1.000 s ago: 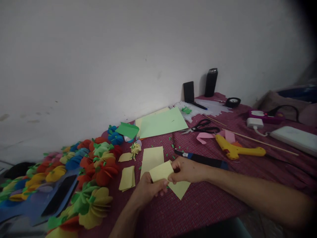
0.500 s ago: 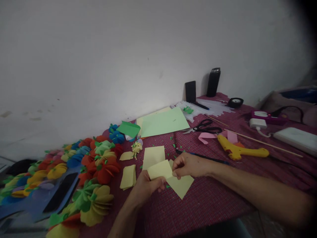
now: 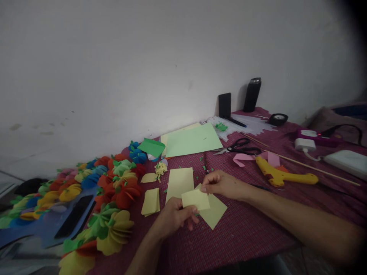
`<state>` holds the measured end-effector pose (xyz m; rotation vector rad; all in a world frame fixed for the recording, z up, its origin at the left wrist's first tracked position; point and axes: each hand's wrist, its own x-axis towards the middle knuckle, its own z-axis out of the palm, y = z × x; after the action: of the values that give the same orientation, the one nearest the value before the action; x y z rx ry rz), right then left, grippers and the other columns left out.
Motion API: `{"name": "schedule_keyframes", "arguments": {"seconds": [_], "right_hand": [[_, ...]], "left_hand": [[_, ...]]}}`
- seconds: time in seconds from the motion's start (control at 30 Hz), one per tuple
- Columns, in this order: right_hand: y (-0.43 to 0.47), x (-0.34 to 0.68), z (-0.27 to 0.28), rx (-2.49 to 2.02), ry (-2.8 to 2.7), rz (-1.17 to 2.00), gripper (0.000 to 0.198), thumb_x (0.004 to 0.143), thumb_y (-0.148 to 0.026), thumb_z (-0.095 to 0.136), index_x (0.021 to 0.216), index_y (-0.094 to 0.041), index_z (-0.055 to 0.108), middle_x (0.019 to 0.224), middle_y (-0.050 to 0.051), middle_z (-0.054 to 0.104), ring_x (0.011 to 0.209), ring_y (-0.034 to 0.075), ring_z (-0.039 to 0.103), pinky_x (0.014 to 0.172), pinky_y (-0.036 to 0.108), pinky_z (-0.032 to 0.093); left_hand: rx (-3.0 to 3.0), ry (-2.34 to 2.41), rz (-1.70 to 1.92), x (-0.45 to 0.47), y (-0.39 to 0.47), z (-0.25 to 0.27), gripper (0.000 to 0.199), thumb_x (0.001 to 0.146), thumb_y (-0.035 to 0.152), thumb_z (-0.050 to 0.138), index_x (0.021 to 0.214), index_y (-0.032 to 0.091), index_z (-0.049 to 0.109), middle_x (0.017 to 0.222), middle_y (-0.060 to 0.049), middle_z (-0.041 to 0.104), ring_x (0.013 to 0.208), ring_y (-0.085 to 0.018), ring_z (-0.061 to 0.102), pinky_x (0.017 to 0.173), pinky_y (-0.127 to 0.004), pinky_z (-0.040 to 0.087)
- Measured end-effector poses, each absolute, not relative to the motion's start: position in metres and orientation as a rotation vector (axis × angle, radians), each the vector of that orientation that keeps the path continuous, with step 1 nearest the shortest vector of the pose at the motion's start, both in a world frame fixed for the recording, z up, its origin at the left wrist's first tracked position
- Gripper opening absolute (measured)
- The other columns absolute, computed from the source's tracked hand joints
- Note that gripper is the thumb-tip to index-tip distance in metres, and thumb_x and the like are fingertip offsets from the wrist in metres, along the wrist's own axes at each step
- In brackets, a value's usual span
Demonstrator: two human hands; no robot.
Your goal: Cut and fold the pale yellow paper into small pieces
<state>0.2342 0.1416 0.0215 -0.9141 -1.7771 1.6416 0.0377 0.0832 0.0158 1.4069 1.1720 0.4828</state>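
My left hand [image 3: 174, 214] pinches a small pale yellow paper square [image 3: 195, 199] just above the maroon tablecloth [image 3: 246, 233]. My right hand [image 3: 219, 184] hovers at the square's upper right corner, fingers curled; whether it touches the paper is unclear. Under the hands lies another yellow piece [image 3: 214, 213]. A larger yellow rectangle [image 3: 180, 181] lies just behind, and a small stack of yellow squares [image 3: 151, 201] lies to the left.
Colourful paper flowers [image 3: 114, 191] crowd the left side. A light green sheet [image 3: 192, 140], scissors [image 3: 241, 147], a yellow glue gun [image 3: 282, 176], pink strips [image 3: 243, 157], a thin wooden stick [image 3: 301, 163], chargers [image 3: 305, 144] and a dark bottle [image 3: 251, 94] lie further back and right.
The right hand has let go of the square's edge and lifted slightly up and right. The left hand has tilted the yellow square flatter and lower.
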Motion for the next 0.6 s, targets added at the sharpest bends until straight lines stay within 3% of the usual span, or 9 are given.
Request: {"name": "schedule_keyframes", "arguments": {"seconds": [0.13, 0.3, 0.6], "right_hand": [[0.143, 0.238, 0.026, -0.910, -1.761, 1.631, 0.026, 0.067, -0.037, 0.057, 0.065, -0.012, 0.061, 0.059, -0.001, 0.055, 0.053, 0.007, 0.045, 0.051, 0.019, 0.035], [0.134, 0.234, 0.025, -0.845, -1.778, 1.935, 0.031, 0.063, -0.040, 0.061, 0.080, -0.014, 0.061, 0.066, -0.001, 0.058, 0.053, 0.008, 0.048, 0.050, 0.019, 0.036], [0.127, 0.227, 0.015, -0.863, -1.889, 1.879, 0.019, 0.062, -0.029, 0.060, 0.063, -0.010, 0.059, 0.056, -0.001, 0.053, 0.048, 0.006, 0.043, 0.044, 0.017, 0.031]], "left_hand": [[1.399, 1.169, 0.496, 0.034, 0.085, 0.015, 0.031, 0.073, 0.035, 0.048, 0.076, 0.008, 0.063, 0.063, -0.006, 0.064, 0.038, -0.006, 0.049, 0.036, -0.016, 0.026], [1.376, 1.179, 0.581, 0.038, 0.085, 0.016, 0.030, 0.073, 0.035, 0.050, 0.075, 0.008, 0.063, 0.059, -0.005, 0.063, 0.037, -0.006, 0.049, 0.035, -0.016, 0.025], [1.430, 1.154, 0.530, 0.047, 0.083, 0.018, 0.034, 0.074, 0.038, 0.048, 0.084, 0.010, 0.063, 0.062, -0.004, 0.061, 0.038, -0.005, 0.045, 0.037, -0.015, 0.029]]}}
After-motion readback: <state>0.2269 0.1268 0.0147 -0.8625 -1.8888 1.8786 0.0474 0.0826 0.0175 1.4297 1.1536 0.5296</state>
